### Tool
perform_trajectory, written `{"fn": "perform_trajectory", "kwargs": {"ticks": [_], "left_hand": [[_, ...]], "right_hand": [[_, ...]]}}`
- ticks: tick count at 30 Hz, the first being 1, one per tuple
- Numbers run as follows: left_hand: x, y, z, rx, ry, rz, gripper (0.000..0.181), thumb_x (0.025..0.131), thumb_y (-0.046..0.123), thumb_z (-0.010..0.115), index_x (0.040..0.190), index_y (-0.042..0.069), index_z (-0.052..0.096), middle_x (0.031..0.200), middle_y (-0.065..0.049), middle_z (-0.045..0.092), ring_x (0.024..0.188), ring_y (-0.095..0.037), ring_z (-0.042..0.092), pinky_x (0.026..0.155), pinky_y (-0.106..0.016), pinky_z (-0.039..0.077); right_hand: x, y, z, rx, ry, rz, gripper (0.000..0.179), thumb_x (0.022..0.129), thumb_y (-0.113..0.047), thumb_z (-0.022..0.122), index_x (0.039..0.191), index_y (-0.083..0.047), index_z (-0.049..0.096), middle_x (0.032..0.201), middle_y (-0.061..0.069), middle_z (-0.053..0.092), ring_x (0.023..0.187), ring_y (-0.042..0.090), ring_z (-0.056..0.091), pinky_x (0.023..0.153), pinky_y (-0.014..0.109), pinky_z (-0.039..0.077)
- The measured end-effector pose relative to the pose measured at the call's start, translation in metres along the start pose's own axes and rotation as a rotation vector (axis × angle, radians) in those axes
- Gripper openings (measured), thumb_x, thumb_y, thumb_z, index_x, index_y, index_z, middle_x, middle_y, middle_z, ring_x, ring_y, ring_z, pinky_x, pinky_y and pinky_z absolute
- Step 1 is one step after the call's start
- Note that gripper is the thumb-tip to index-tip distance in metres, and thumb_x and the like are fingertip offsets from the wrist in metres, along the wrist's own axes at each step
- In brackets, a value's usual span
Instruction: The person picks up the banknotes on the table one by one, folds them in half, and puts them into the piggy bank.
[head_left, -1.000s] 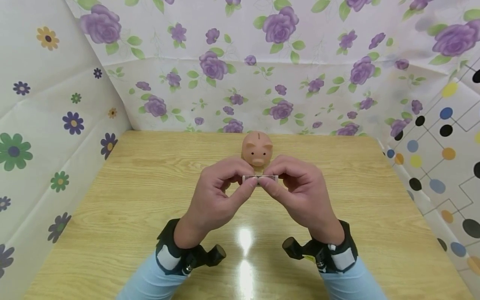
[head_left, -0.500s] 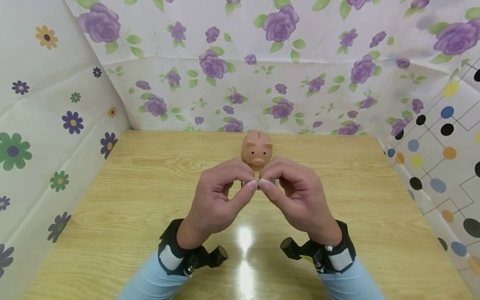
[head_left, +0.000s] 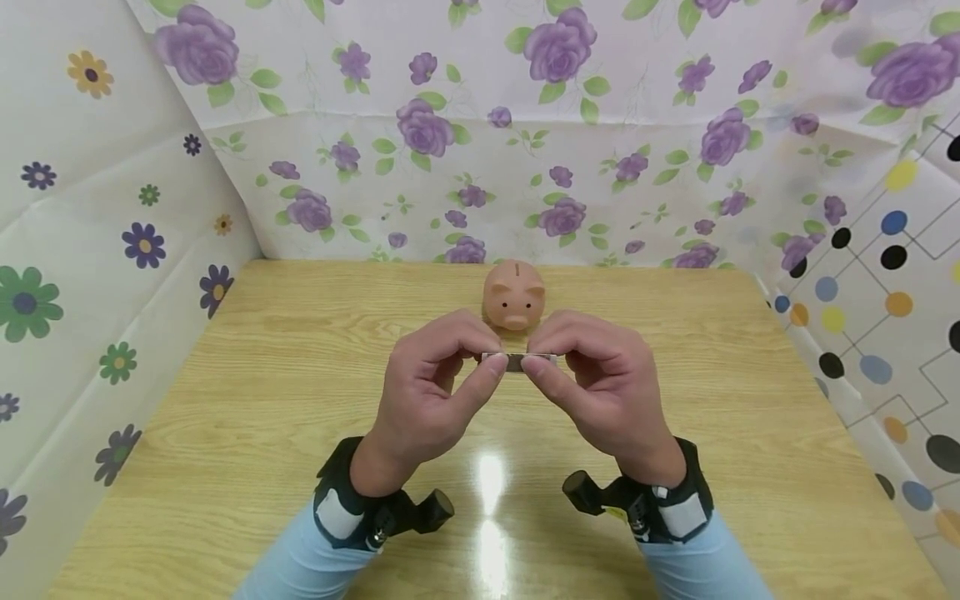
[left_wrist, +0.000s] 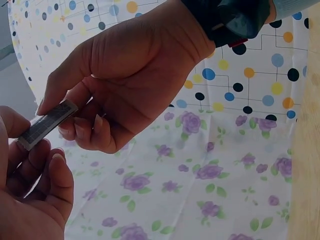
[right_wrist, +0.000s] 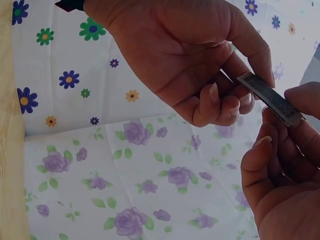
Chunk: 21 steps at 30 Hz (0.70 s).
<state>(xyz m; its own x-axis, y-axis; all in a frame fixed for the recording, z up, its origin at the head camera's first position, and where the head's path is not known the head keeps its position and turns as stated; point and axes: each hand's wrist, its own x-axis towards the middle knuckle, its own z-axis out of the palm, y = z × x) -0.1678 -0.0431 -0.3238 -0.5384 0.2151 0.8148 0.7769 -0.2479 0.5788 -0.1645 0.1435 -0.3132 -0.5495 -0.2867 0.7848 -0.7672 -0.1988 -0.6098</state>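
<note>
A small folded banknote (head_left: 515,363), a narrow strip with grey print and pale edges, is held between both hands above the table. My left hand (head_left: 429,392) pinches its left end between thumb and bent fingers, and my right hand (head_left: 606,390) pinches the right end the same way. Between the two thumbs a dark middle stretch shows. Seen from the left wrist, the banknote (left_wrist: 47,125) is a flat, tilted strip with printed face showing. Just beyond the hands stands a pink piggy bank (head_left: 514,293), its slot on top and its snout facing me.
The wooden table (head_left: 300,333) runs back to a wall covering with purple roses (head_left: 465,196). Flowered cloth (head_left: 105,275) borders the left side, and dotted cloth (head_left: 862,317) the right. Both wrists wear black camera straps (head_left: 341,500).
My thumbs have slid apart from near the banknote's middle toward its ends, uncovering its dark centre. The piggy bank has stayed in place.
</note>
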Motion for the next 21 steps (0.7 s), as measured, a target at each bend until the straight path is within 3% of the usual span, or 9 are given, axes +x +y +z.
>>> {"fn": "perform_trajectory", "kwargs": {"ticks": [7,21], "left_hand": [[0.0000,0.0003,0.0008,0.013,0.010,0.019,0.017,0.101,0.008,0.063,0.087,-0.002,0.067,0.080,-0.012,0.062,0.075,-0.016,0.057,0.065,-0.025,0.053],[0.0008,-0.0001,-0.0025,0.000,0.050,-0.017,0.019,0.101,0.010,0.064,0.088,-0.005,0.065,0.080,-0.013,0.060,0.075,-0.016,0.055,0.065,-0.025,0.051]], "right_hand": [[-0.0003,-0.0008,-0.0011,0.026,0.009,0.002,0.011,0.098,-0.001,0.067,0.089,0.004,0.072,0.082,0.008,0.066,0.076,0.017,0.057,0.066,0.026,0.050],[0.0007,0.0025,-0.0025,0.043,0.040,0.010,0.014,0.097,-0.005,0.069,0.087,0.004,0.070,0.081,0.004,0.067,0.073,0.016,0.056,0.063,0.025,0.049]]}}
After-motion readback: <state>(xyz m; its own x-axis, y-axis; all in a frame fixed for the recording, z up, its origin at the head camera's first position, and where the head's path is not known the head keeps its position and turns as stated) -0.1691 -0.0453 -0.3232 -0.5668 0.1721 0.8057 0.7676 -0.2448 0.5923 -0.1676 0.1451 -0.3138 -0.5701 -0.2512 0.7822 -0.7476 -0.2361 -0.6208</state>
